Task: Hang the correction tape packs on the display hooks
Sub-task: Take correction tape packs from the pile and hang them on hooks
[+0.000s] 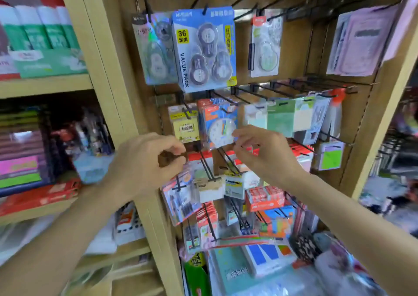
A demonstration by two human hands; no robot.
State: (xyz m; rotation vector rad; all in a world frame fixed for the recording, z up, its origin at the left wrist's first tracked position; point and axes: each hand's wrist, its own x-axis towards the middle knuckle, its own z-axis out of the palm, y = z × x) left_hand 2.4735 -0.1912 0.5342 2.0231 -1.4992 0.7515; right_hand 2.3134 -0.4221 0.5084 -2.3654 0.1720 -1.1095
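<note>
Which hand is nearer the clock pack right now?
Right. The right hand has its fingertips at the lower right edge of the clock pack; the left hand is lower left of it, apart, fingers curled.

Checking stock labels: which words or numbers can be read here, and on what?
"36" and "足米": yellow label on the blue pack.
"VALUE PACK": that pack's left edge.
"好用易": its yellow right strip; the rest blurs.
Everything else, brand names included: too blurred to read.
</note>
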